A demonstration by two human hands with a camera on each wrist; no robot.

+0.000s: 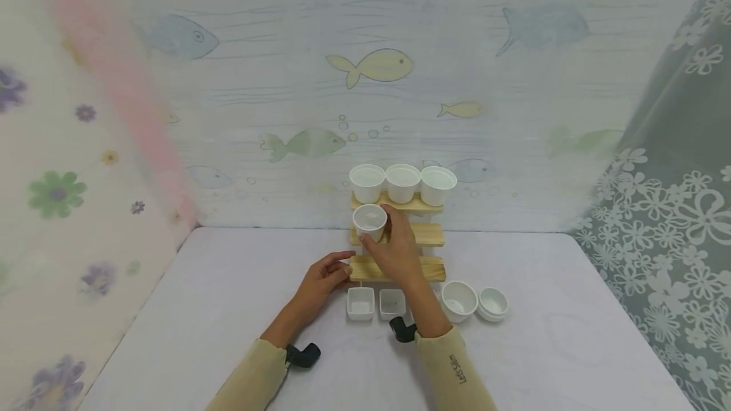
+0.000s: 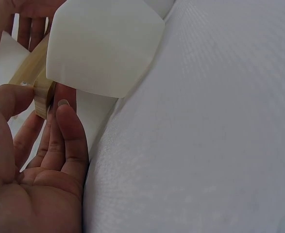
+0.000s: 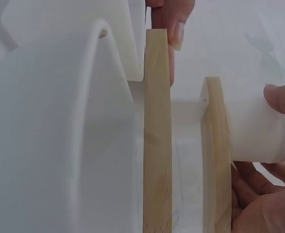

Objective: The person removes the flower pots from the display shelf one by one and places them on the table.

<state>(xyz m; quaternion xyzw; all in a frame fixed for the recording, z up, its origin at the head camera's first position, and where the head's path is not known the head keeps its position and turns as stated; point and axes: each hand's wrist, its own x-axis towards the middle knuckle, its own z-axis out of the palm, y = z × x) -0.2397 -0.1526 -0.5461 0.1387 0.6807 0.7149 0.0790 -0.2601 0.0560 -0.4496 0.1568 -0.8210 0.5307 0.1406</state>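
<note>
A three-step wooden stand (image 1: 365,266) is in the middle of the head view. My right hand (image 1: 398,252) holds a white cup (image 1: 368,219) at the left of its middle step (image 1: 432,233), the thumb on one side and fingers on the other. From the right wrist view, the cup (image 3: 259,126) appears right at a wooden board's edge (image 3: 217,145). Lower down, my left hand (image 1: 320,287) grips the left end of the bottom step. The left wrist view shows its thumb and fingers pinching that board end (image 2: 44,92).
On the top step, several white cups (image 1: 402,182) stand in a row. In front of the stand are square white dishes (image 1: 361,303), one partly behind my right wrist. A round white bowl (image 1: 459,300) and stacked small bowls (image 1: 493,304) are to the right. A fish-patterned curtain (image 1: 274,94) hangs behind.
</note>
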